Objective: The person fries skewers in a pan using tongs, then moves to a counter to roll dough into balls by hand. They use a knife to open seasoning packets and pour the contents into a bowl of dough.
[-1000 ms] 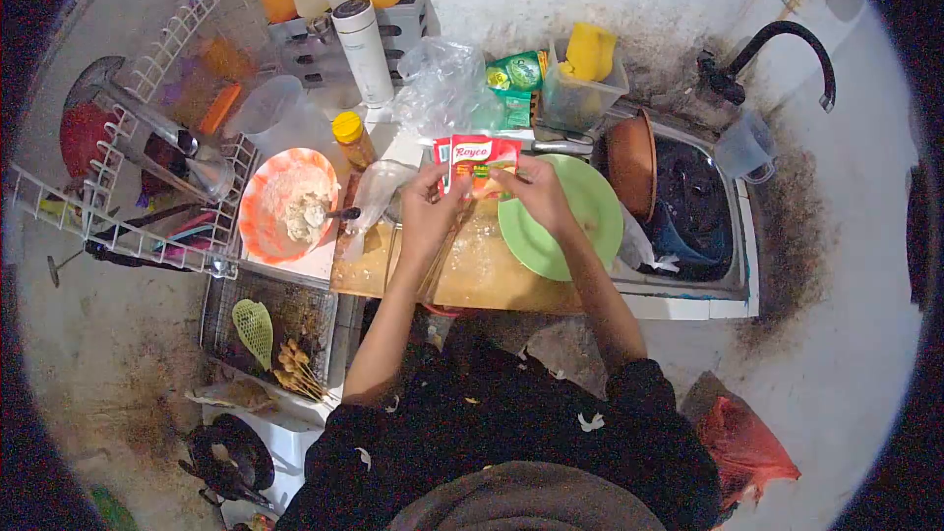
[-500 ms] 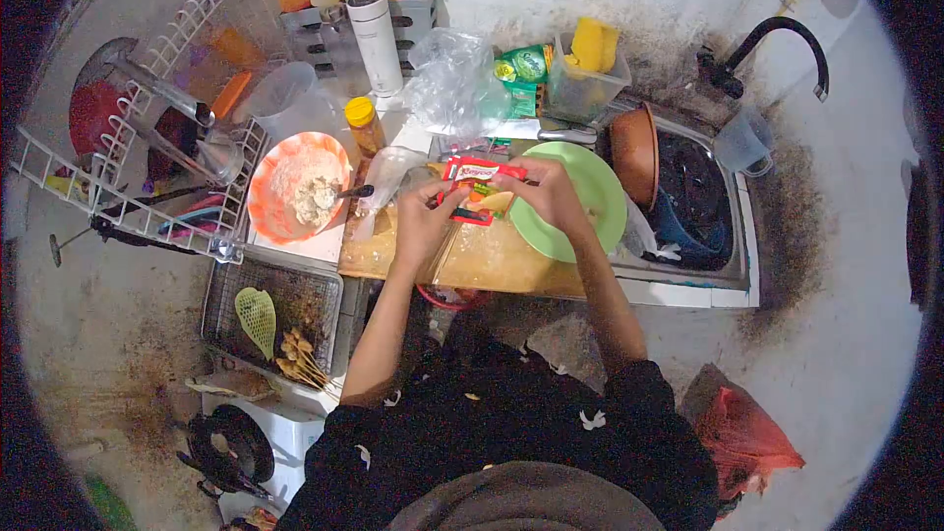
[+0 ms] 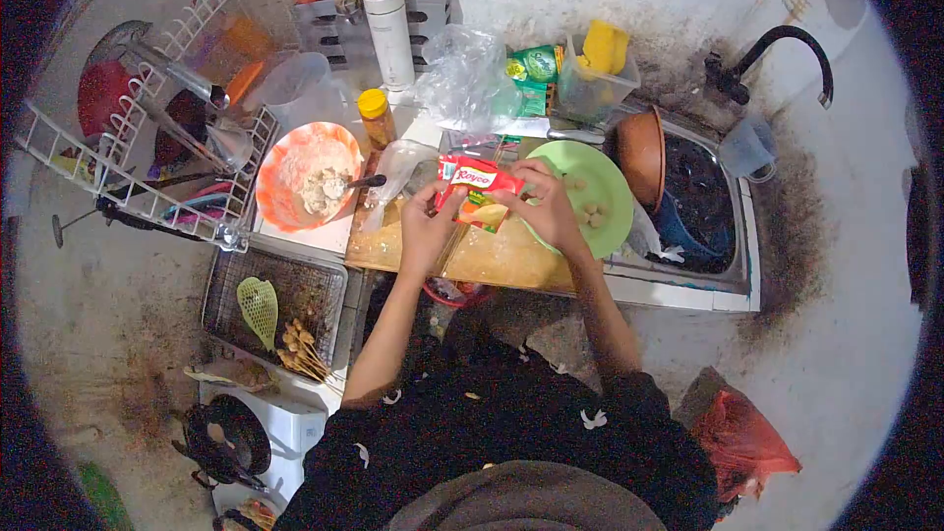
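Note:
Between my two hands is a red seasoning sachet marked Royco, held above a wooden board. My left hand pinches its left side. The fingers of my right hand grip the right side near the top corner. Behind my right hand, a light green plate carries several small pale lumps. To the left stands an orange-and-white bowl holding a pale floury mixture, with a dark-handled spoon resting in it.
At the back are a yellow-capped jar, a white flask, a clear plastic bag and a knife. The sink with a brown pot lies right. A white dish rack and a wire-mesh tray occupy the left.
The sachet has turned so its front faces me more fully. My right hand has shifted slightly left and down, uncovering the lumps on the plate. The view has moved a little.

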`<act>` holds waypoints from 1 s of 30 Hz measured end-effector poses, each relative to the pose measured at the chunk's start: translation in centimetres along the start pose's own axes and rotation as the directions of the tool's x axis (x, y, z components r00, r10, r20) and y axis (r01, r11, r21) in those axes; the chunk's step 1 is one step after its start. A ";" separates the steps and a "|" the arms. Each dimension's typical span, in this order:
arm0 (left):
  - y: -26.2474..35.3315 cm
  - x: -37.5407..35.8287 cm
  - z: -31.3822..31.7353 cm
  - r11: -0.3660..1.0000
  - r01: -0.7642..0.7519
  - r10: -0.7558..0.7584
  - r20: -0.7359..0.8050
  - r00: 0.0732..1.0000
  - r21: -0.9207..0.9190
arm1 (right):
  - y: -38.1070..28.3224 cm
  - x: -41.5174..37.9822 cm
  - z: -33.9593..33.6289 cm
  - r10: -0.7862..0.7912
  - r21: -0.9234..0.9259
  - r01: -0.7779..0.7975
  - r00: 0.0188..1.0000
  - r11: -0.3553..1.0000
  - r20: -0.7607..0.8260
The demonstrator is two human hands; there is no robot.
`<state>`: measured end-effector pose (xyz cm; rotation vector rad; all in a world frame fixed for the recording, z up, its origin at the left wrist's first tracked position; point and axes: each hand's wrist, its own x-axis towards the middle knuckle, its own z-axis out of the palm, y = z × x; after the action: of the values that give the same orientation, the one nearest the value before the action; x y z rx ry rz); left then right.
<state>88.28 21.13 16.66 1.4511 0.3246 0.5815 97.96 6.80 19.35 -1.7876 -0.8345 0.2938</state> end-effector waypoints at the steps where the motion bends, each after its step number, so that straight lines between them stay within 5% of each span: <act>1: 0.6 -0.3 0.2 1.000 0.000 0.000 -0.004 1.000 0.002 | 0.0 -0.2 0.3 -0.001 0.002 0.001 1.000 1.000 0.004; 3: 1.6 -0.7 0.3 0.997 -0.073 0.071 -0.075 0.995 -0.032 | -0.4 -0.3 1.0 -0.254 -0.107 0.256 0.967 0.961 0.034; 4: 2.0 -0.7 0.0 0.988 -0.152 0.152 -0.031 0.988 -0.006 | -0.8 -0.3 1.1 -0.259 -0.102 0.262 0.965 0.960 0.046; 5: 2.6 -0.8 -0.5 0.988 -0.154 0.154 -0.048 0.987 -0.001 | -1.4 -0.3 1.1 -0.136 0.072 0.134 0.990 0.988 0.026; 7: 7.1 -1.3 -0.9 0.810 -0.477 0.506 0.003 0.862 0.340 | -3.4 0.1 1.1 -0.013 0.246 0.000 0.999 0.969 0.051; 9: 9.0 -0.9 -3.2 0.808 -0.457 0.504 -0.034 0.863 0.371 | -5.3 1.5 1.0 -0.036 0.366 0.034 0.999 0.930 0.000; 13: 10.0 1.6 -10.4 0.719 -0.417 0.540 -0.070 0.838 0.556 | -8.5 6.1 2.2 -0.182 0.265 0.091 0.922 0.960 0.341; 15: 10.4 2.1 -13.3 0.679 -0.381 0.471 0.026 0.882 0.628 | -9.6 8.6 4.3 -0.180 0.191 0.120 0.924 0.974 0.336; 17: 9.5 2.8 -15.7 0.645 -0.401 0.525 0.004 0.851 0.650 | -9.4 11.7 6.9 -0.324 -0.170 0.447 0.818 0.878 0.476; 19: 7.9 3.5 -18.5 0.656 -0.343 0.405 0.069 0.912 0.673 | -10.4 12.8 9.6 -0.394 -0.138 0.501 0.798 0.854 0.456; 22: 6.0 4.1 -20.3 0.536 -0.316 0.520 -0.011 0.854 0.783 | -10.1 15.5 13.1 -0.461 -0.377 0.576 0.813 0.725 0.355; 27: 5.4 3.1 -21.7 0.363 -0.166 0.590 -0.089 0.803 0.917 | -10.1 16.4 16.9 -0.486 -0.197 0.621 0.740 0.758 0.464; 30: 5.0 2.8 -22.0 0.361 -0.096 0.546 -0.127 0.828 0.928 | -9.8 16.6 18.0 -0.640 -0.407 0.699 0.710 0.588 0.294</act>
<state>77.77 41.03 19.52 2.5038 0.7890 1.1931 95.83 32.55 24.60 -1.7569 -1.7334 -0.3668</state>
